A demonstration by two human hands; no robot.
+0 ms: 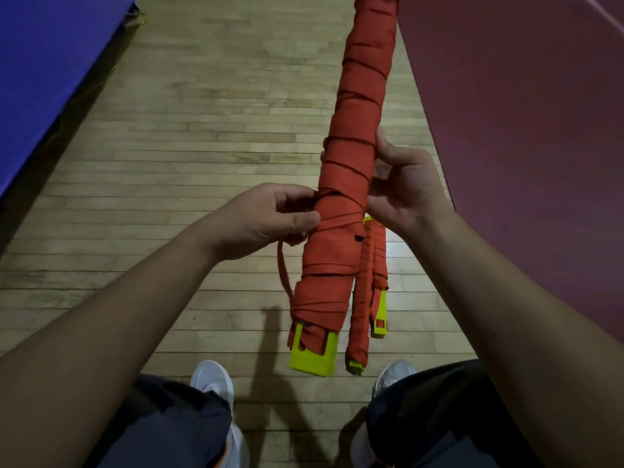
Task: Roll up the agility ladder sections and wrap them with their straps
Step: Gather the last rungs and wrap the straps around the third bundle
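Observation:
A long ladder bundle [354, 136], yellow rungs wound all over in red strap, stands nearly upright in front of me, its yellow end [314, 358] pointing down. My right hand [400, 187] grips the bundle at its middle from the right. My left hand [270, 219] pinches the strap against the bundle's left side. A loose loop of strap [285, 275] hangs below that hand. A second, thinner wrapped bundle [368, 292] lies on the floor just behind, with yellow ends showing.
Wooden floor [189, 136] stretches ahead. A blue mat [44, 72] borders it on the left and a dark red mat [526, 96] on the right. My legs and white shoes [214, 380] are at the bottom of the view.

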